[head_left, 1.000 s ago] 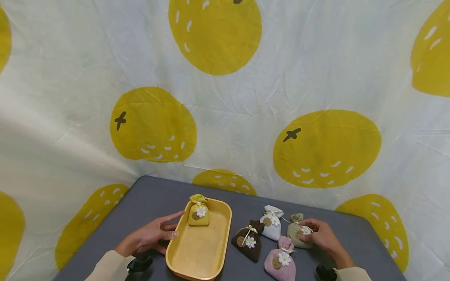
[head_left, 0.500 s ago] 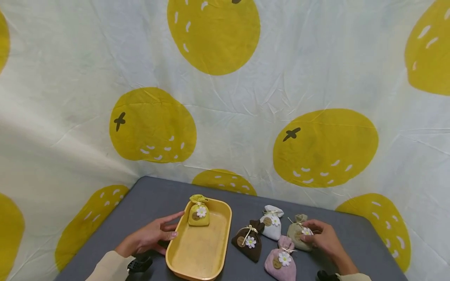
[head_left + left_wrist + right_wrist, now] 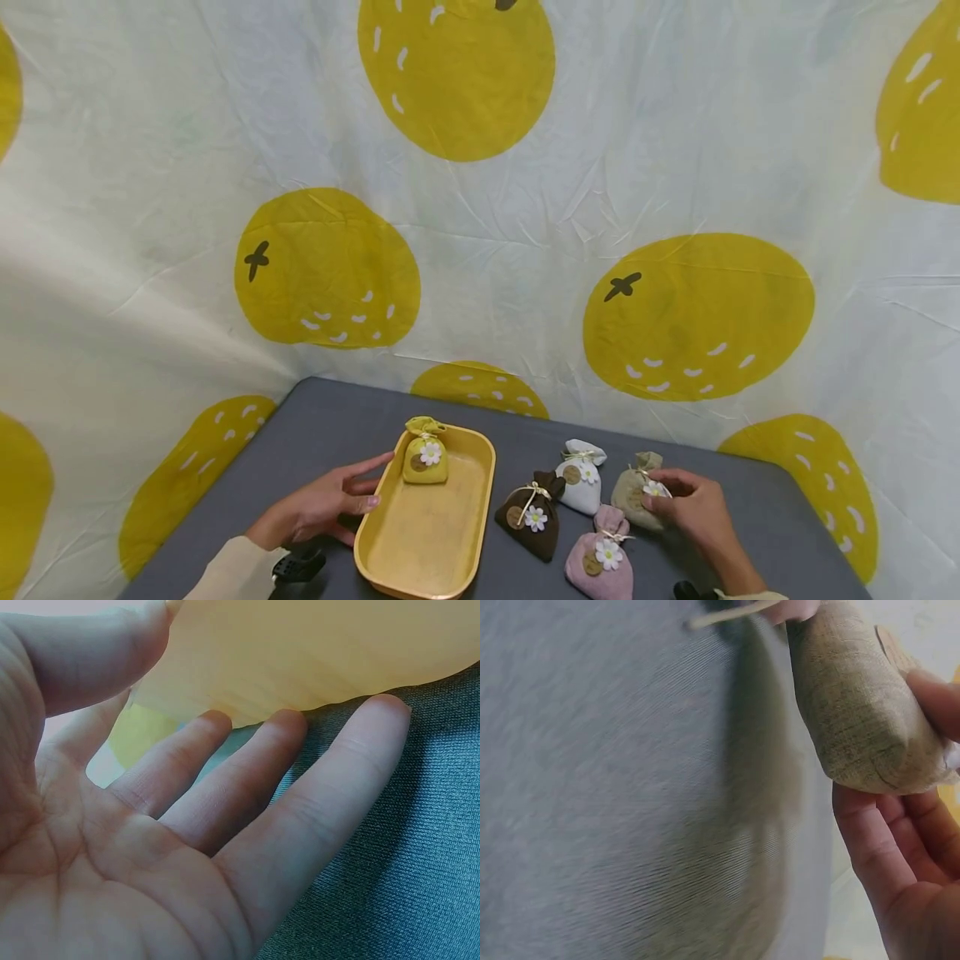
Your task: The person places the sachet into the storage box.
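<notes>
In the head view my right hand (image 3: 699,510) holds a khaki drawstring pouch (image 3: 627,495) with a white flower and a round tag. The right wrist view shows the pouch (image 3: 855,705) between thumb and fingers, its shadow falling on the grey cloth. My left hand (image 3: 318,505) rests against the left side of a yellow tray (image 3: 483,508), fingers extended along the outer wall and thumb at the rim. A mustard pouch (image 3: 424,467) stands in the tray's far left corner.
Left of the khaki pouch lie a white pouch (image 3: 580,492), a dark brown pouch (image 3: 542,537) and a pink pouch (image 3: 577,562). They rest on a grey-covered table (image 3: 337,425). A fruit-printed curtain (image 3: 495,292) hangs behind it.
The khaki pouch has turned slightly in my right hand, and its cord no longer reaches out to the left. My left hand and the tray have stayed put.
</notes>
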Motion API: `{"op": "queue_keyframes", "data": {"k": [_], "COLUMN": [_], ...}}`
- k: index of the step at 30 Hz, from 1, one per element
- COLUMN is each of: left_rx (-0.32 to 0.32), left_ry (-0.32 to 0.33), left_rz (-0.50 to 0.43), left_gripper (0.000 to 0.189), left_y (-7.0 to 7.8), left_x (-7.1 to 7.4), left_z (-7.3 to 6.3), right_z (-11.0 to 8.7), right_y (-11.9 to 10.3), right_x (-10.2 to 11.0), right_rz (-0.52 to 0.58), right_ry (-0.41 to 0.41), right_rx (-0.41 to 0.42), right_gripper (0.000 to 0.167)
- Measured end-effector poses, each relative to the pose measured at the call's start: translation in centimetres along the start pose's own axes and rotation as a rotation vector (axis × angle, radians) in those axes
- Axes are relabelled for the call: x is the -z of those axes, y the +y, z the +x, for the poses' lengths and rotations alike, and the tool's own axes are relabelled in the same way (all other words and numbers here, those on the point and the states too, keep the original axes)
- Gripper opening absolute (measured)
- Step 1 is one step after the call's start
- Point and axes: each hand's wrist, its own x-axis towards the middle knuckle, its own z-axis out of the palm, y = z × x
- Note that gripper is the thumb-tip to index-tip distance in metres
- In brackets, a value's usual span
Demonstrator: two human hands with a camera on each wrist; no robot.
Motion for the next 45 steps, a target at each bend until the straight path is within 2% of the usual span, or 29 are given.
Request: {"op": "queue_keyframes", "data": {"k": [6,17,26,45], "left_rx": [-0.003,-0.004,-0.005,-0.001], "left_ry": [-0.005,-0.01,-0.018,-0.005], "left_rz": [-0.001,0.003,-0.003,-0.001], "left_gripper": [0.085,0.084,0.084,0.085], "left_y": [-0.2,-0.1,-0.1,-0.1], "left_x": [0.0,0.1,0.3,0.0], "left_z": [-0.1,-0.3,-0.3,-0.3], "right_z": [-0.1,-0.5,-1.3,-2.2], "right_y": [-1.6,-4.4,-6.7,-10.0], "right_x": [0.1,0.0,-0.7,-2.5], "right_rz": [-0.022,-0.036,0.028,0.11], "right_ry": [0.036,0.05,0.062,0.041], "right_rx": [0.011,0.024,0.087,0.134], "right_gripper": [0.052,0.049,0.048,0.043]}}
